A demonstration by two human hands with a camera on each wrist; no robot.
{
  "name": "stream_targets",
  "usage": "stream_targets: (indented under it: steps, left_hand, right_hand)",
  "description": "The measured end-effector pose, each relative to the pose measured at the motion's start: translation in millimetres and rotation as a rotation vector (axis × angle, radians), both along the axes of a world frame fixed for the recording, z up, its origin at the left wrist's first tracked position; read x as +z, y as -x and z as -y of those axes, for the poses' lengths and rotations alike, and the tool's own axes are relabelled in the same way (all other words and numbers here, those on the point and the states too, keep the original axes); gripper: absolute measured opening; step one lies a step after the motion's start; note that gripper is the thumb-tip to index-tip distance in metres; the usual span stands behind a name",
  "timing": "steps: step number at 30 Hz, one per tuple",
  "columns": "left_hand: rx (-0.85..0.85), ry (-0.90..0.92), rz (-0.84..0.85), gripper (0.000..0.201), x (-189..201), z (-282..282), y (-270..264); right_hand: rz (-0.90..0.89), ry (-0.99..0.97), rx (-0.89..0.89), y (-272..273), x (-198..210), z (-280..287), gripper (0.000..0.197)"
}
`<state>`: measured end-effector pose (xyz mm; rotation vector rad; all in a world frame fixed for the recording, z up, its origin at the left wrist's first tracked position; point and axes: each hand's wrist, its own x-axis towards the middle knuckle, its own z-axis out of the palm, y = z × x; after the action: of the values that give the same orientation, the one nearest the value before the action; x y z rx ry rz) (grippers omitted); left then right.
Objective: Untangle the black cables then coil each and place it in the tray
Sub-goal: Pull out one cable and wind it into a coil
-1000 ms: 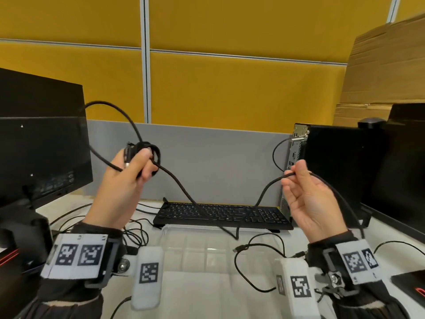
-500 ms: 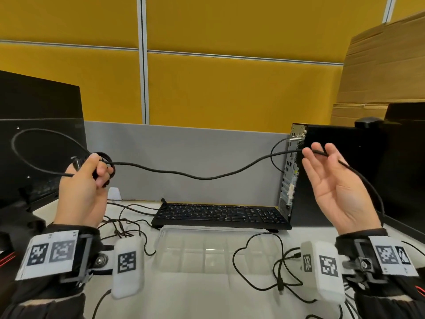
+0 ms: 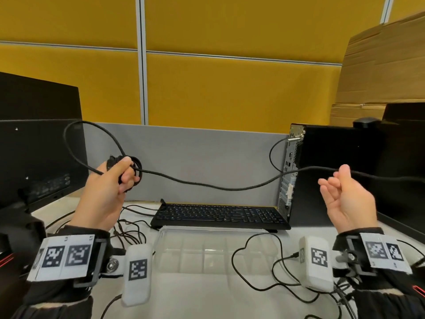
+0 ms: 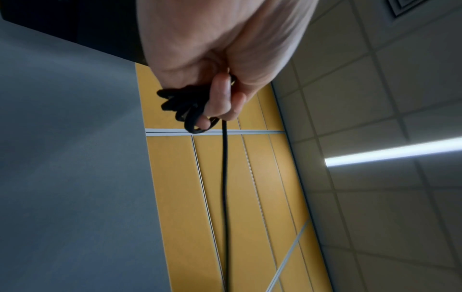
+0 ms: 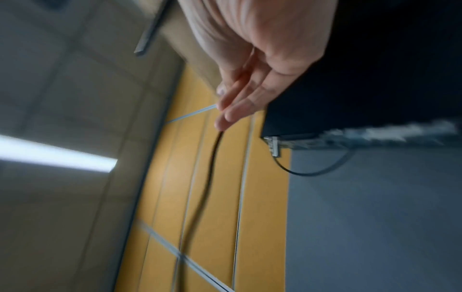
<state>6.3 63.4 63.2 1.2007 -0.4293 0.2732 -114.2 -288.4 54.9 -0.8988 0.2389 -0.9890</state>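
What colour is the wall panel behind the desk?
Mustard yellow wall panel, above a grey divider. The head view shows it best.

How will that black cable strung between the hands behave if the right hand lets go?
Probably floppy: the black cable sags between the left hand and right hand. It only lies over the right hand's loosely curled fingers, so it would likely slide off and drop. The small coil in the left hand may spring looser; one loop already bows out.
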Motion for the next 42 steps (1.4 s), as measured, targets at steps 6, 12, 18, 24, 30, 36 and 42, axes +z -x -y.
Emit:
stream_targets:
  steps: [6,12,18,24,30,36,42]
  left_hand:
    - [0.032,-0.299,-0.018,0.031,-6.4,23.0,6.8]
    - [-0.095,-0.516,0.002,0.035,-10.5,54.6,28.8]
    - [-0.31,-0.567,0.07,0.022,-11.4,80.1,62.9]
    - [-0.321,-0.7,0.076,0.025,-8.6,76.2,63.8]
    - [-0.437,-0.672,0.032,0.034,-1.8,57.9,56.4]
    - [-0.677,-0.619,-0.015,0.034,2.0,53.2,57.6]
    - [-1.093,-0.167,-0.11,0.038,2.7,59.4,60.2]
  right_hand:
    - [0.137,-0.368,0.25,-10.1,-5.9,-0.4,0.017]
    - [-0.152,0.574,0.414,4.1,16.6,-83.9,0.035]
    - [-0.343,0.94,0.718,0.1,-11.7,-143.5,0.06]
    - [-0.268,0.958,0.437,-3.2,1.6,-109.9,0.025]
    - [-0.134,0.706,0.449,2.2,12.0,-59.3,0.03]
    - [-0.137,0.797,0.157,-3.3,8.1,-40.9,0.036]
    - [-0.263,1.093,-0.068,-18.5,-5.0,-48.0,0.032]
